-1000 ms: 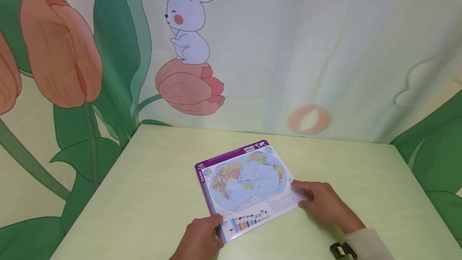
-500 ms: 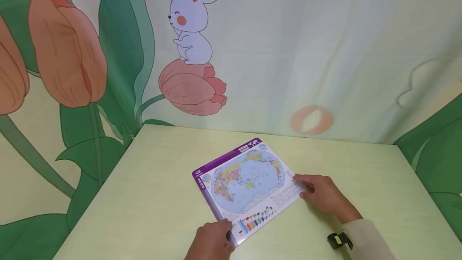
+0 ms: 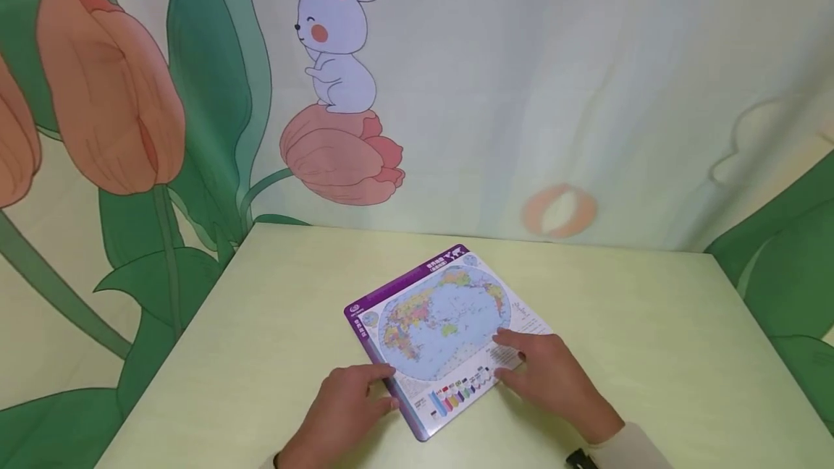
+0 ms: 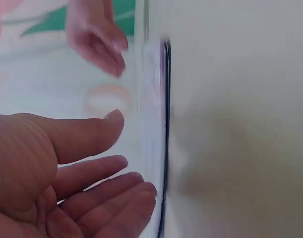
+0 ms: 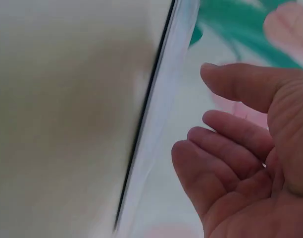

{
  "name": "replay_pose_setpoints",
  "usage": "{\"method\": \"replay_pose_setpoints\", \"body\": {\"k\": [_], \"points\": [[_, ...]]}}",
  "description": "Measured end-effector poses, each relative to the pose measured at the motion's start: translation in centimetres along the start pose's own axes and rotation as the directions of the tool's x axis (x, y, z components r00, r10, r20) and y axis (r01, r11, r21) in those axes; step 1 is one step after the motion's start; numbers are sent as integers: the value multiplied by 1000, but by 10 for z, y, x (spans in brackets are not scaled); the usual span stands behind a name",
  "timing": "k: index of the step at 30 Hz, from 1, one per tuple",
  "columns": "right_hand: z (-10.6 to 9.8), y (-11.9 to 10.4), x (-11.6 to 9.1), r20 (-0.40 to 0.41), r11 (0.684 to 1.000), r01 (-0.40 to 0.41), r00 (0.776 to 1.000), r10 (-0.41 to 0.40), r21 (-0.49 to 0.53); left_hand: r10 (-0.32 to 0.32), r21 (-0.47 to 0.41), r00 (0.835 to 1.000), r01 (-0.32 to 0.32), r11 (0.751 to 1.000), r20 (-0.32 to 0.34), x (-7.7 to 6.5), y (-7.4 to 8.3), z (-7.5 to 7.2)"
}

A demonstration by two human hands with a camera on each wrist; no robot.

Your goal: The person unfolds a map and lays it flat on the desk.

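Observation:
A flat world map board (image 3: 446, 324) with a purple top strip lies tilted on the table, its lower corner toward me. My left hand (image 3: 345, 407) is at the board's left edge, thumb and index finger apart, with the index fingertip overlapping the rim. Over the lower right part of the map is my right hand (image 3: 554, 378), its fingers relaxed and gripping nothing. Seen from the left wrist, the board's thin edge (image 4: 154, 99) stands just past loosely bent fingers (image 4: 124, 213). The right wrist view has that thin edge too, apart from the right fingertips (image 5: 183, 151).
The pale yellow table (image 3: 274, 324) reaches back to a cloth backdrop (image 3: 482, 93) printed with tulips and a rabbit. A dark band (image 3: 580, 459) is on the right wrist at the bottom edge.
Both hands have let go of the board's edges. The left moved up along the left side and the right came inward over the map. Earlier, the board turned slightly counterclockwise.

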State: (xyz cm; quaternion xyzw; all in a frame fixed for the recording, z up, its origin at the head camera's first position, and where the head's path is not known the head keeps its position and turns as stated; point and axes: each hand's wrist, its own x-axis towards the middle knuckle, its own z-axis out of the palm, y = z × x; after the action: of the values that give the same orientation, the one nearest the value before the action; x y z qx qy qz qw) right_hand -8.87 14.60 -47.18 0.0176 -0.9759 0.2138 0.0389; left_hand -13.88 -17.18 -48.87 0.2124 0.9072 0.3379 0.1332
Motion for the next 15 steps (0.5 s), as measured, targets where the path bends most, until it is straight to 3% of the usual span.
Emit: {"method": "replay_pose_setpoints", "body": {"k": [3,9,15], "points": [[7,-27,-9,25,1000,-3,1000,3,0,21,-88,1000,-22,996,-11,12,-14,-11],[24,-62,-25,102,998,18,994,-24,57,-25,-266,1000,23,964,-3,39,-37,-28],[41,-88,-34,141,992,40,988,-56,117,-42,-340,999,37,940,-7,71,-60,-47]]}}
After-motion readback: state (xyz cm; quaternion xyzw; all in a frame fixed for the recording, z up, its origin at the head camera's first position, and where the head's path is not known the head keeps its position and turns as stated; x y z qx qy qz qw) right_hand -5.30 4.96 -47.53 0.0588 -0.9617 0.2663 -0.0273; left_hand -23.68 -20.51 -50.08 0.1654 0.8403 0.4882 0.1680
